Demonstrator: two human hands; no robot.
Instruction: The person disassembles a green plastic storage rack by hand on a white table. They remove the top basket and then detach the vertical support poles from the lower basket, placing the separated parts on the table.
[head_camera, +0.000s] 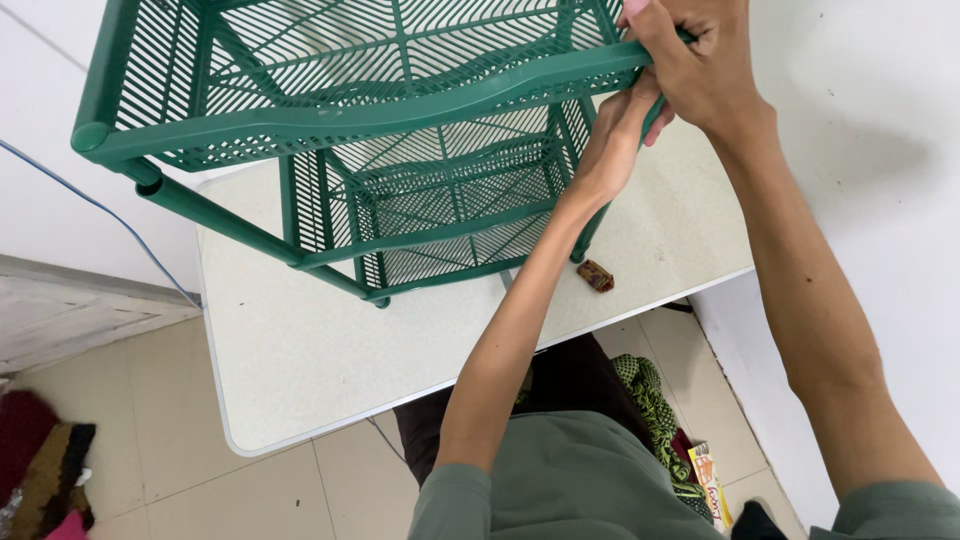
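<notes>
A green plastic rack (330, 120) with slatted tiers stands on a small white table (300, 370). My right hand (695, 55) grips the top tier's near right corner from above, fingers closed over the rim. My left hand (615, 135) reaches up just under that same corner and wraps around the green corner post there. Both forearms stretch up from the lower right of the view.
A small brown wrapped object (596, 276) lies on the table by the rack's right foot. A white wall (880, 200) runs along the right. A blue cable (120, 225) hangs at left. Patterned cloth (655, 400) and a printed packet (710, 485) lie on the tiled floor.
</notes>
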